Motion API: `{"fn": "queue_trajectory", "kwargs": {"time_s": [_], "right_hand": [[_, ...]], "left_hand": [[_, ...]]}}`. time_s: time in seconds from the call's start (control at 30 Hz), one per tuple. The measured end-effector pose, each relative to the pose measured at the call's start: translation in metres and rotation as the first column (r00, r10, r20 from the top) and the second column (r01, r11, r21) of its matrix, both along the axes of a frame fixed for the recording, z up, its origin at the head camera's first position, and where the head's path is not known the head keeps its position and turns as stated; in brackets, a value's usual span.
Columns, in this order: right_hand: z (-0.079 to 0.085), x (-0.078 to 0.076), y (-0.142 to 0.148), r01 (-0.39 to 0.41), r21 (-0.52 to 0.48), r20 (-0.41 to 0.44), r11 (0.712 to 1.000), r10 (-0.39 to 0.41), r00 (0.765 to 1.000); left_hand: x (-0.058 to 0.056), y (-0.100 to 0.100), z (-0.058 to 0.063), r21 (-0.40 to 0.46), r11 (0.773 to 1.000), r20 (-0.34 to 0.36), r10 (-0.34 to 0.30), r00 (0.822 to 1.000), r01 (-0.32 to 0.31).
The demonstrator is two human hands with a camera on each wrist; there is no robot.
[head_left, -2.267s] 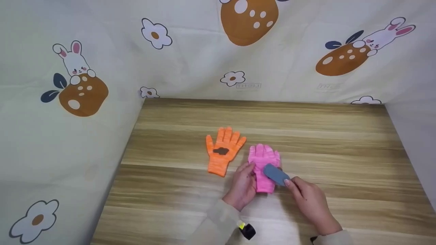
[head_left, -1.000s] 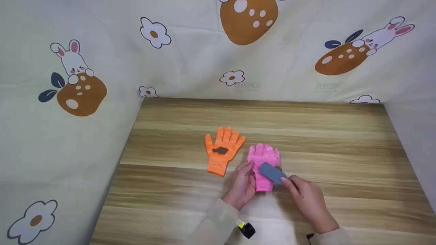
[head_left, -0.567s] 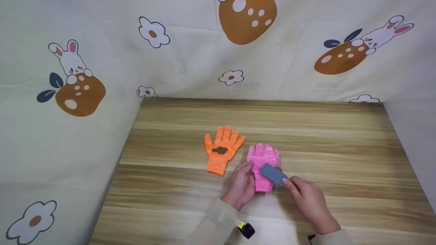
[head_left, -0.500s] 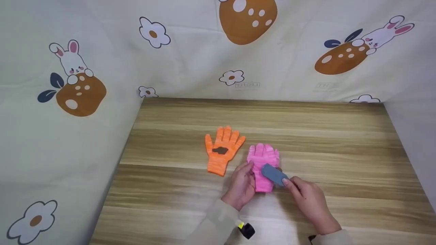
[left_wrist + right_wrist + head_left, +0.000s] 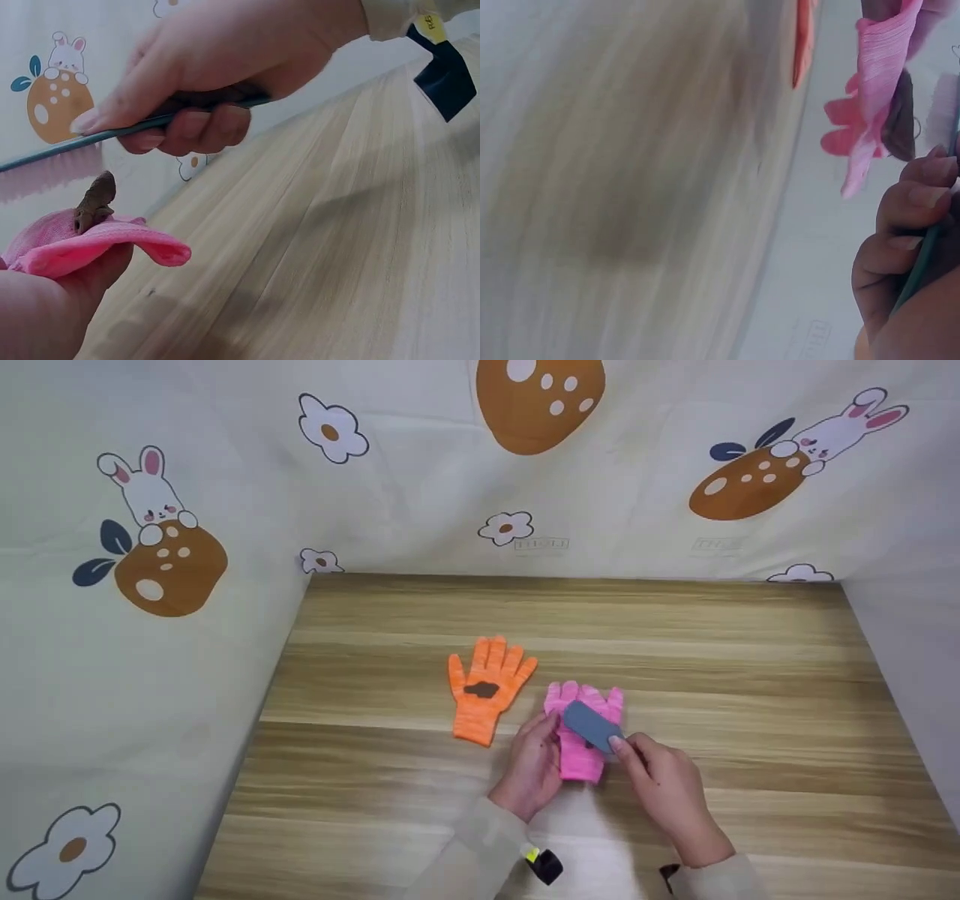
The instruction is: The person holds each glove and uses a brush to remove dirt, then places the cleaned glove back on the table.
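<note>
My left hand [image 5: 531,769] holds a pink knit glove [image 5: 580,763] from below, its thumb along the left edge. The right hand [image 5: 671,787] grips a brush [image 5: 589,724] by its handle, thumb laid on top. In the head view the grey-blue brush back overlaps the glove's palm. Pale bristles [image 5: 56,171] point down in the left wrist view, a little apart from the glove. A brown piece [image 5: 96,201] sticks up from the glove's palm below them; in the head view the brush mostly hides it.
An orange glove [image 5: 478,720] with a brown patch [image 5: 481,690] lies flat on the wood-grain table [image 5: 360,795], left of the pink one. Pale printed cloth [image 5: 420,472] closes off the back and sides. A black wrist camera [image 5: 546,868] hangs by the left cuff.
The right hand and brush have shifted up and left over the pink glove. The pink glove's right finger now stands further out. The orange glove stays put on the table.
</note>
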State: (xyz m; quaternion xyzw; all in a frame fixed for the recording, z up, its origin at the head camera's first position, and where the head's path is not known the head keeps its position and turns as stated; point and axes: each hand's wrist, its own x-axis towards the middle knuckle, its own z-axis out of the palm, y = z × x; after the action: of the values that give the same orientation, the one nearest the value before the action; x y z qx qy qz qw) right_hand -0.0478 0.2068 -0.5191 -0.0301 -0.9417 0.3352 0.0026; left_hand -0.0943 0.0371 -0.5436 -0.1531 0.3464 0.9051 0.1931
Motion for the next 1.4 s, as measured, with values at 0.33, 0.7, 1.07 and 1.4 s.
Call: {"fn": "queue_trajectory", "kwargs": {"time_s": [0.33,0.7,1.07,1.4], "right_hand": [[-0.008,0.003,0.0,-0.01,0.055,0.021,0.998,0.009,1.0],[-0.015,0.009,0.014,0.008,0.009,0.127,1.0,-0.009,0.992],[-0.018,0.011,0.02,0.017,-0.011,0.138,1.0,-0.015,0.99],[-0.021,0.012,0.025,0.029,-0.026,0.162,0.999,-0.024,0.986]], "left_hand": [[-0.004,-0.003,0.001,-0.008,1.0,0.036,0.023,0.999,-0.023],[-0.001,-0.004,-0.001,0.023,1.0,0.03,0.002,1.0,-0.003],[-0.002,-0.006,0.0,0.032,0.999,0.03,0.017,0.999,-0.017],[-0.002,-0.007,0.0,0.035,0.999,0.047,0.017,0.999,-0.018]]}}
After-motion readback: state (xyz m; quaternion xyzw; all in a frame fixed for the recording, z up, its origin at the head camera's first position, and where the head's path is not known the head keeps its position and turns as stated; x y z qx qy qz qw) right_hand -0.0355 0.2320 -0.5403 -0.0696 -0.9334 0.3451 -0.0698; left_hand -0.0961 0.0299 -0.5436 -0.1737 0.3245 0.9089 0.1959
